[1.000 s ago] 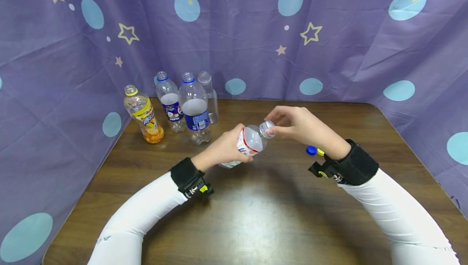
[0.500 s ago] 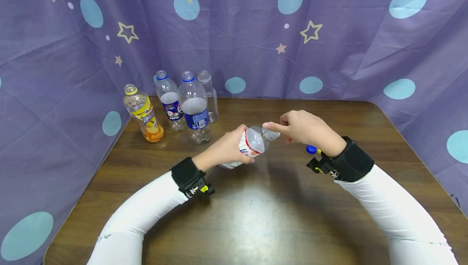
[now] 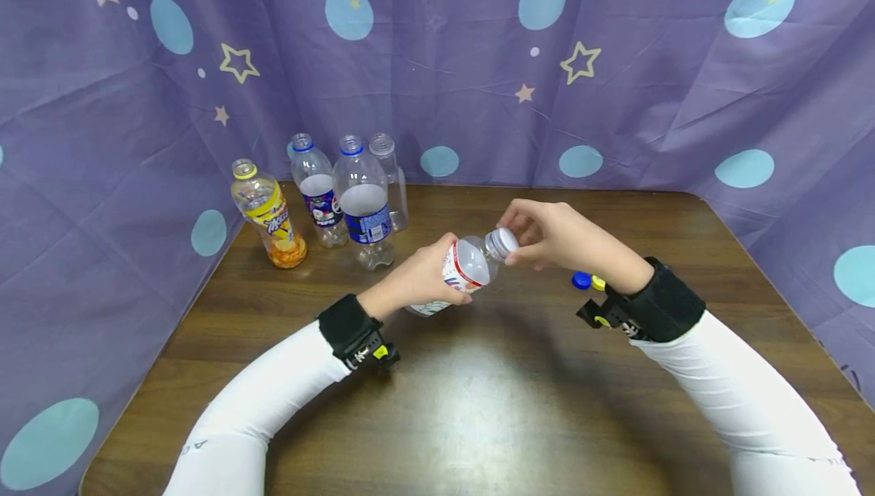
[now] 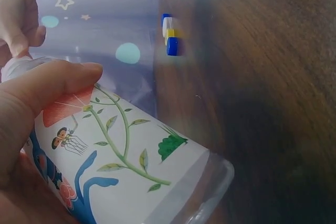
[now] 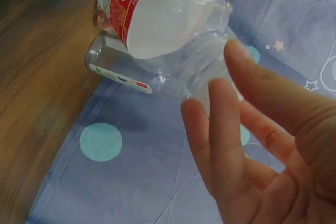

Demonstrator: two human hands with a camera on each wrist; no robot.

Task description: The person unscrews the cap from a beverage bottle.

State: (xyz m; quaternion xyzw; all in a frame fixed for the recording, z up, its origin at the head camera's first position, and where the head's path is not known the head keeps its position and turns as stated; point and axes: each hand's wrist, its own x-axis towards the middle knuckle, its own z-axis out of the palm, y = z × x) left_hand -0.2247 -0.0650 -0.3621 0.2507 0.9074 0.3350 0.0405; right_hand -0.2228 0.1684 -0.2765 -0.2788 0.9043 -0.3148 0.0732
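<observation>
My left hand (image 3: 431, 276) grips a clear plastic bottle (image 3: 472, 262) round its red-and-white label and keeps it tilted above the table, its neck up to the right. Plants and flowers decorate the label (image 4: 121, 150) in the left wrist view. At the mouth sits a white bottle cap (image 3: 506, 241), pinched between the thumb and fingers of my right hand (image 3: 554, 234). Seen from the right wrist, the fingers (image 5: 223, 129) and thumb surround the capped end of the neck.
Behind on the left stand uncapped bottles: a yellow-labelled one (image 3: 273, 219), a Pepsi one (image 3: 321, 200), a larger blue-labelled one (image 3: 368, 222) and a clear one (image 3: 399, 196). Several loose caps, including a blue cap (image 3: 582, 280) and a yellow cap (image 3: 598, 283), lie right. A purple curtain (image 3: 437, 63) hangs behind.
My right hand turned over the cap, thumb swinging across it half a second ago, then swung back to a pinch round it. The left hand and bottle shifted only slightly.
</observation>
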